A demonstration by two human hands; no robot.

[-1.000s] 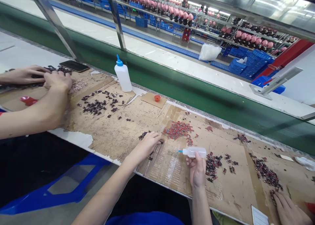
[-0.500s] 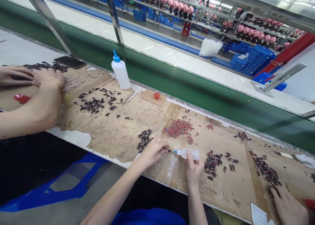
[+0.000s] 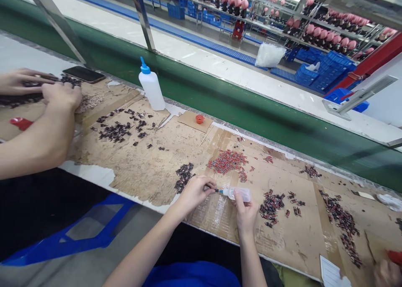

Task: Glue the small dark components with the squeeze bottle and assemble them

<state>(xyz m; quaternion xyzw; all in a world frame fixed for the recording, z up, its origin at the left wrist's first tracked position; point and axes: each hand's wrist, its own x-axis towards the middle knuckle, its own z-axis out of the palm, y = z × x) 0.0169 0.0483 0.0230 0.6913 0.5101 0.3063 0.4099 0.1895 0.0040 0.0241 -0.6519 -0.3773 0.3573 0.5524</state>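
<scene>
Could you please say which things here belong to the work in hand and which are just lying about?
Work: small squeeze bottle in right hand; dark part in left hand; probably black pile, red pile, mixed black-and-red pile.

Seemingly lying about: smartphone; large blue-capped bottle; lined paper.

Small squeeze bottle (image 3: 245, 194): translucent plastic, smooth, slight sheen. Large squeeze bottle (image 3: 152, 92): milky plastic, satin, its screw cap (image 3: 145, 69) smooth opaque plastic. Cardboard sheet (image 3: 141, 174): matt paperboard, scuffed rough — packing tape (image 3: 216, 209) on it glossy, wrinkled. Small dark parts (image 3: 184, 177): shiny, plastic-looking. Smartphone (image 3: 84, 74): smooth, glossy dark face. Upright post (image 3: 143, 19): polished metal. Green belt (image 3: 220, 100): smooth, soft sheen — material unclear. Bag (image 3: 270, 55): crinkled plastic film.
</scene>
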